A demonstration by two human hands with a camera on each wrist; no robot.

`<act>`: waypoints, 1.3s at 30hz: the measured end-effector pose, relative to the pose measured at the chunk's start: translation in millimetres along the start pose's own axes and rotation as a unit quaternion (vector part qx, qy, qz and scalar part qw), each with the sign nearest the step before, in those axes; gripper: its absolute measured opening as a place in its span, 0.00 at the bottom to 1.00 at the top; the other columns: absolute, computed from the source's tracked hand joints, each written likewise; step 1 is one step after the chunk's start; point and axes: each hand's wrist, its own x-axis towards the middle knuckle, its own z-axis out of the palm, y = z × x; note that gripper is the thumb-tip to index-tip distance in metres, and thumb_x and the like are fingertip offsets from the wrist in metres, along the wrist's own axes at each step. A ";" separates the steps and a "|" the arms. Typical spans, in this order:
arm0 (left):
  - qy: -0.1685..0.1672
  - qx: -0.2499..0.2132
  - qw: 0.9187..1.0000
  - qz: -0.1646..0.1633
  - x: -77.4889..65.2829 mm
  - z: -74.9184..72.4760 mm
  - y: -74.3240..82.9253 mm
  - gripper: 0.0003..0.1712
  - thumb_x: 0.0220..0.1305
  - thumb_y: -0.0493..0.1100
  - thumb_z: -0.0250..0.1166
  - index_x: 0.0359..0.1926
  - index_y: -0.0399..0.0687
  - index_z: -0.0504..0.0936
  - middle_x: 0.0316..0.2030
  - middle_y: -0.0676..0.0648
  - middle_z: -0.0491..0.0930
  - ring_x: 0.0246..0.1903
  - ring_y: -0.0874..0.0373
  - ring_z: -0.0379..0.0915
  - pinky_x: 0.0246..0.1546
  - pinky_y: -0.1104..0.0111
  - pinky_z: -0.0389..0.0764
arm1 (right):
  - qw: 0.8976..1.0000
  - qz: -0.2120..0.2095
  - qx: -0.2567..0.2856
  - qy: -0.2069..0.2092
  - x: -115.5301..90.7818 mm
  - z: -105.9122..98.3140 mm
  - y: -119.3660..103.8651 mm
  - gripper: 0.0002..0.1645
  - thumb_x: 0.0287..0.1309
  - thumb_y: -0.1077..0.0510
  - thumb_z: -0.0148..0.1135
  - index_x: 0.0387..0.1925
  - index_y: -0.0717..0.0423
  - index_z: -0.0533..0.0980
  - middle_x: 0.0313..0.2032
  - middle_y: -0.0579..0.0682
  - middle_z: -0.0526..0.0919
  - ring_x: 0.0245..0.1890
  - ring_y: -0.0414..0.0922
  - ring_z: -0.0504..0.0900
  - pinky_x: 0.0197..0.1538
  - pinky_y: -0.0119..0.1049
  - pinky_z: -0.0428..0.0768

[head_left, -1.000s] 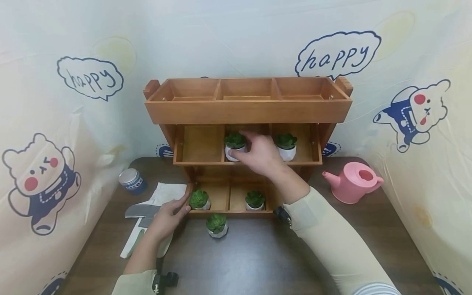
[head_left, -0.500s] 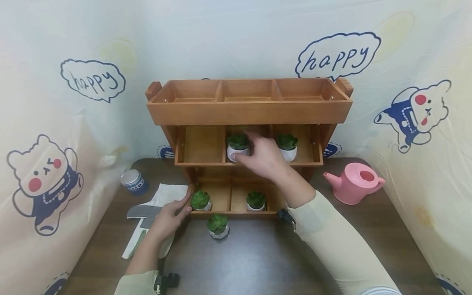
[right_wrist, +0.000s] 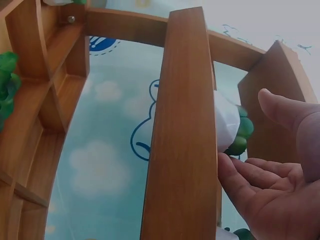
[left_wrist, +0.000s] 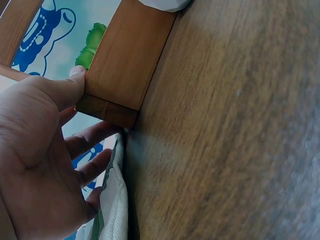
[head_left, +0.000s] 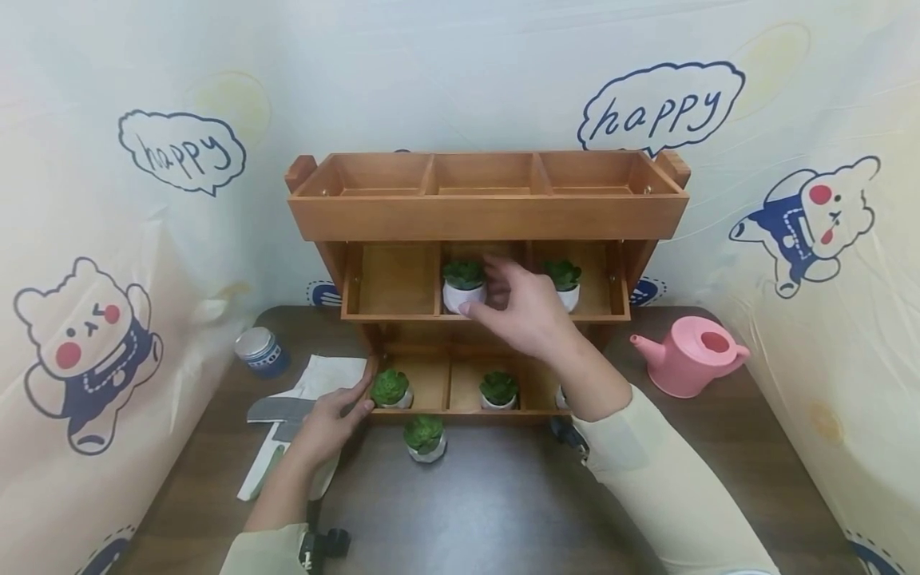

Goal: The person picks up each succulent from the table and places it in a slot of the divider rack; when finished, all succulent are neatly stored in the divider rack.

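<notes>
A three-tier wooden planter shelf (head_left: 489,217) stands on the table. In its middle tier, a small potted succulent (head_left: 464,289) with a white pot sits in the centre compartment. My right hand (head_left: 528,315) is just right of it, thumb and fingers spread around the pot's right side. The right wrist view shows that hand (right_wrist: 272,190) with its fingertips close to the white pot (right_wrist: 227,120) and the thumb well apart. My left hand (head_left: 331,427) grips the lower tier's left front corner. Its thumb presses the wooden rim (left_wrist: 117,60), with fingers around the corner's end.
Another succulent (head_left: 564,281) stands in the middle tier's right compartment. The lower tier holds succulents (head_left: 390,389) too, and one more succulent (head_left: 424,438) stands on the table in front. A blue jar (head_left: 262,352) and white-grey gloves (head_left: 287,411) lie left, a pink watering can (head_left: 688,357) right.
My right hand has loosened from the centre succulent and drawn off to the right, leaving the pot in its compartment. My left hand stays at the shelf corner.
</notes>
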 end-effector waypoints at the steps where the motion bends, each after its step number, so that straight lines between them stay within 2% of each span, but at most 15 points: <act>1: 0.000 0.001 1.000 0.002 -0.1 0.3 0.2 0.39 0.73 0.72 0.52 0.80 0.72 0.59 0.76 0.40 0.65 0.75 0.34 0.56 0.70 0.32 0.57 | 1.000 -0.001 0.002 0.000 -1.5 -0.3 0.1 0.48 0.60 0.40 0.73 0.76 0.52 0.66 0.65 0.50 0.81 0.56 0.45 0.85 0.59 0.44 0.84; 12: 0.007 0.003 1.000 0.012 -1.1 0.2 0.4 0.38 0.74 0.71 0.53 0.80 0.71 0.60 0.74 0.38 0.67 0.74 0.33 0.58 0.68 0.30 0.57 | 1.000 -0.001 0.023 -0.006 -20.7 -2.6 1.0 0.47 0.60 0.39 0.74 0.75 0.51 0.68 0.64 0.48 0.82 0.58 0.45 0.84 0.59 0.45 0.84; 16: 0.007 0.003 1.000 0.012 -1.2 -0.1 0.7 0.38 0.74 0.70 0.53 0.80 0.70 0.60 0.74 0.37 0.68 0.73 0.32 0.59 0.68 0.30 0.58 | 1.000 -0.009 0.029 0.003 -26.2 -1.9 1.4 0.46 0.60 0.40 0.74 0.74 0.52 0.69 0.62 0.48 0.83 0.56 0.44 0.85 0.58 0.45 0.84; 24: 0.003 0.003 1.000 0.004 0.5 1.1 -0.5 0.38 0.74 0.71 0.52 0.80 0.74 0.59 0.75 0.39 0.65 0.74 0.33 0.58 0.69 0.31 0.57 | 0.998 -0.029 0.054 0.014 -35.0 3.1 4.4 0.42 0.60 0.45 0.76 0.71 0.54 0.71 0.54 0.48 0.87 0.50 0.44 0.88 0.55 0.45 0.86; 32: 0.008 0.002 1.000 0.012 0.1 1.6 0.4 0.37 0.75 0.69 0.53 0.80 0.72 0.59 0.74 0.39 0.67 0.73 0.33 0.59 0.69 0.31 0.58 | 0.997 -0.027 0.068 0.002 -46.2 9.5 7.3 0.41 0.58 0.47 0.79 0.69 0.52 0.74 0.50 0.43 0.88 0.49 0.43 0.88 0.54 0.44 0.86; 39: 0.009 -0.002 1.000 0.015 -0.5 2.3 -0.6 0.36 0.76 0.68 0.53 0.80 0.72 0.60 0.74 0.38 0.67 0.73 0.32 0.59 0.69 0.32 0.59 | 0.995 -0.035 0.095 -0.013 -53.1 17.4 12.6 0.39 0.58 0.49 0.79 0.68 0.53 0.74 0.53 0.44 0.88 0.50 0.41 0.87 0.54 0.43 0.86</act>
